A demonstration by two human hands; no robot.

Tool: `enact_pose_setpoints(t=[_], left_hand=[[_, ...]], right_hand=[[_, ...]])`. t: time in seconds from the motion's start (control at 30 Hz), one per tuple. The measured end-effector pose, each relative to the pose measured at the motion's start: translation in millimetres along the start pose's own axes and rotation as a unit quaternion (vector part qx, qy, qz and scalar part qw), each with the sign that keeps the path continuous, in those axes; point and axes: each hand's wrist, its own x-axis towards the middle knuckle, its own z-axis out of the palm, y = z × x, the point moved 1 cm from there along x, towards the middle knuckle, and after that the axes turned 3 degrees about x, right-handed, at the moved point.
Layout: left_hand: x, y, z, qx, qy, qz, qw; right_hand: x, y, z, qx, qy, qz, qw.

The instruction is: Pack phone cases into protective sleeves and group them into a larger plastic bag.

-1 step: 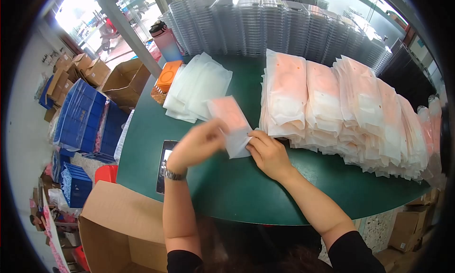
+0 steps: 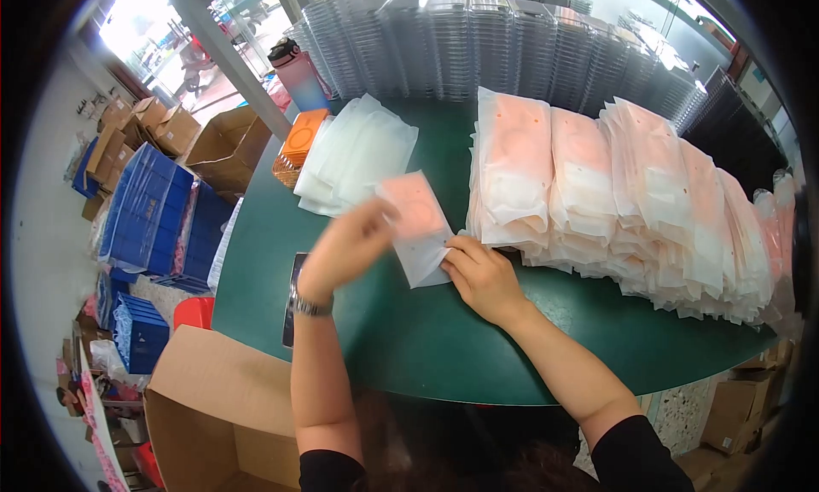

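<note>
Left hand [image 2: 345, 246]'s drifted a bit left, too blurry to tell its grip; right hand [image 2: 485, 277] pinches the frosted, orange-topped pouch [image 2: 416, 223].

Blurred left hand [image 2: 348, 246] loosely curled, right hand [image 2: 488, 280] palm-down, angled leftward.

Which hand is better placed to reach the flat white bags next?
Probably the left hand: it is nearer the flat white bags, while the right hand touches the orange-filled bag.

It's a head-worn fisheye, left one of the pair, looking down pretty close at the left hand [image 2: 348, 246] and right hand [image 2: 486, 280] over the green table [image 2: 409, 347].
</note>
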Motion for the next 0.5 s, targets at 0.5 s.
enact_pose_setpoints(t=[0.5], left_hand=[[88.2, -59.2, -12.1, 0.268, 0.294, -0.101, 0.912]], right_hand=[[-0.1, 3.7, 3.8, 0.037, -0.070, 0.028, 0.996]])
